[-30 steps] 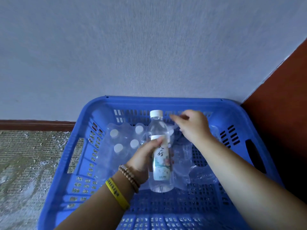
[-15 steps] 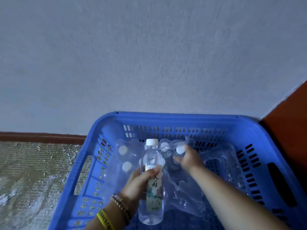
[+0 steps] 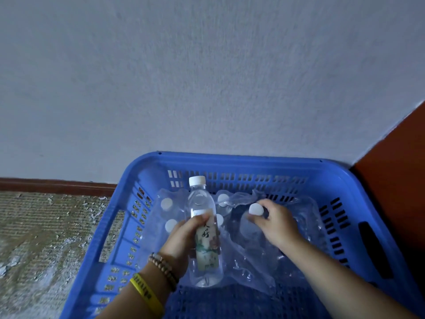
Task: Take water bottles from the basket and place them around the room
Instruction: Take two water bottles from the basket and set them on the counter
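Note:
A blue plastic basket [image 3: 253, 161] sits on the floor against a pale wall. Inside lies a torn clear shrink-wrap pack [image 3: 253, 256] with several white-capped water bottles [image 3: 166, 203]. My left hand [image 3: 184, 238] grips one clear labelled bottle [image 3: 203, 208] around its middle, upright above the pack. My right hand [image 3: 276, 224] pinches the white cap and neck of a second bottle [image 3: 255, 209] that still sits inside the wrap; its body is blurred behind the plastic.
A worn, flaking mat [image 3: 46, 238] covers the floor to the left. A brown skirting board [image 3: 57, 185] runs along the wall. A reddish-brown panel [image 3: 402, 180] stands close on the right of the basket.
My right hand moved from the wrap's edge onto a bottle cap and now pinches it. My left hand keeps its bottle, raised slightly. The camera shifted a little.

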A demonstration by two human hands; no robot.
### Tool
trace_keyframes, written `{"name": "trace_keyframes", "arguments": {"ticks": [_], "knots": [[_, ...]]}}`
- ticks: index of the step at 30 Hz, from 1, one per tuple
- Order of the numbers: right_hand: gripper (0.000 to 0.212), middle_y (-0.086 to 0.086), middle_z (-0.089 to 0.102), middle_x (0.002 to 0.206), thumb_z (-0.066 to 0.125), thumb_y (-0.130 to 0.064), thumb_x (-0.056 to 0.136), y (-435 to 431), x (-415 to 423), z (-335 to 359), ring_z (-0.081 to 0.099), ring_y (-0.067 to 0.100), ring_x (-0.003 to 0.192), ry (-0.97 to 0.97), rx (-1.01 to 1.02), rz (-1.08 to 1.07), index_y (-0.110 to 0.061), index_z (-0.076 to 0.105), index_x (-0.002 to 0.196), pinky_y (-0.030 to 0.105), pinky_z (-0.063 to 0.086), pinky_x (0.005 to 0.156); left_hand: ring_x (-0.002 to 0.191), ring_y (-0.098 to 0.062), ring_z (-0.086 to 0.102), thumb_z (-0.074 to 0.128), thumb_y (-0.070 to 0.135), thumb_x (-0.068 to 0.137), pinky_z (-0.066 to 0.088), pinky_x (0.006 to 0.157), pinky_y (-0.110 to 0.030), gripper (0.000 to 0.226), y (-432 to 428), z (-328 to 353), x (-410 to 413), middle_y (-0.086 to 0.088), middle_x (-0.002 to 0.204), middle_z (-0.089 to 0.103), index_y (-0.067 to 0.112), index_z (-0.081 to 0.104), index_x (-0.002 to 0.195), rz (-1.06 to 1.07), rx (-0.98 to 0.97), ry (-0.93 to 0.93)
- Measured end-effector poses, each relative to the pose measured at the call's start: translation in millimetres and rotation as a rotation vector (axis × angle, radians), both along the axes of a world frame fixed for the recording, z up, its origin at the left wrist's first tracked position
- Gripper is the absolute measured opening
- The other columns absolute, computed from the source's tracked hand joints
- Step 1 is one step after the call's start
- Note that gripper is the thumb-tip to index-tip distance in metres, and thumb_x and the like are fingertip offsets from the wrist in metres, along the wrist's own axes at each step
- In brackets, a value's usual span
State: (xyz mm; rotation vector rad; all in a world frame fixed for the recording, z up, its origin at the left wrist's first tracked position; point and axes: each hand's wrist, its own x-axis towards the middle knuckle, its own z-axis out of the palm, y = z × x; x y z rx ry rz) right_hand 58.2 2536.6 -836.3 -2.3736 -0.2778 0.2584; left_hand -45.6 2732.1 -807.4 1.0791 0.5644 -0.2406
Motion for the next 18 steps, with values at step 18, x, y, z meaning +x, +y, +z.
{"name": "trace_keyframes", "arguments": {"ticks": [18], "knots": [[0.05, -0.004, 0.032, 0.043, 0.063, -0.058, 0.055, 47.5, 5.6, 114.6, 0.036, 0.017, 0.044, 0.125, 0.128, -0.258, -0.019, 0.032, 0.048, 0.029, 0.03, 0.049, 0.078, -0.022, 0.069, 0.08, 0.049, 0.052, 0.053, 0.073, -0.029, 0.063, 12.3, 35.1, -3.4, -0.012, 0.087, 0.072, 0.003, 0.073, 0.094, -0.291, -0.529, -0.333]]}}
